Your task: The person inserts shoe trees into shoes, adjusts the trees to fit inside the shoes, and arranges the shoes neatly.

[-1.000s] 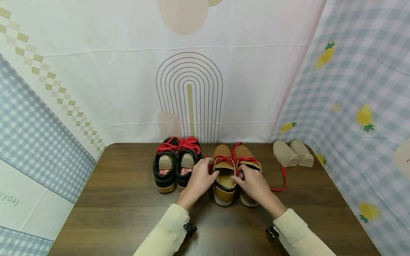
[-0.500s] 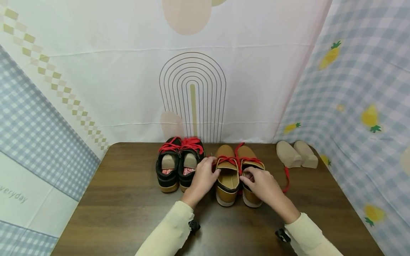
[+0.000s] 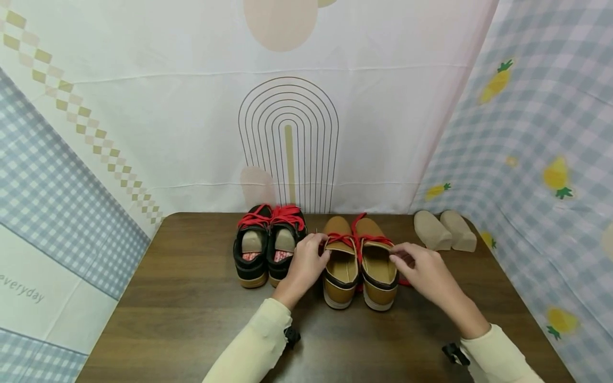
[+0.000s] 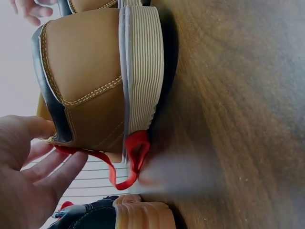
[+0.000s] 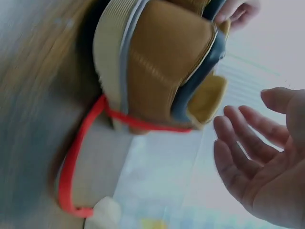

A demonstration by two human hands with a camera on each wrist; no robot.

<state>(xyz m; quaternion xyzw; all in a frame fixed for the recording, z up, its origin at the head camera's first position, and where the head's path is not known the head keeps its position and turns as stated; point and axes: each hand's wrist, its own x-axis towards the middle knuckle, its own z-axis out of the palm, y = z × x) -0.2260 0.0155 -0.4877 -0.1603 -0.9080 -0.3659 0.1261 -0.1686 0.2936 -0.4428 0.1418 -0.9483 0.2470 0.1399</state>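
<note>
While the left hand (image 3: 306,260) pinches the collar of the left tan shoe (image 3: 339,296) at its outer side — thumb inside the rim, fingers outside by the lace — the right hand (image 3: 423,271) is just beside the outer collar of the right tan shoe (image 3: 380,294), its thumb and fingers apart and holding nothing. Both tan shoes stand upright and side by side on the worktop (image 3: 191,319), heels toward the person. Red laces (image 3: 341,239) cross their fronts; one red lace end (image 5: 71,167) trails onto the worktop to the right. Left of them stand two black shoes, a left one (image 3: 252,276) and a right one (image 3: 276,276), each red-laced with a beige piece inside. Near the worktop's far right corner, two more beige pieces (image 3: 432,231) lie side by side. Behind everything hangs a white cloth (image 3: 191,133).
</note>
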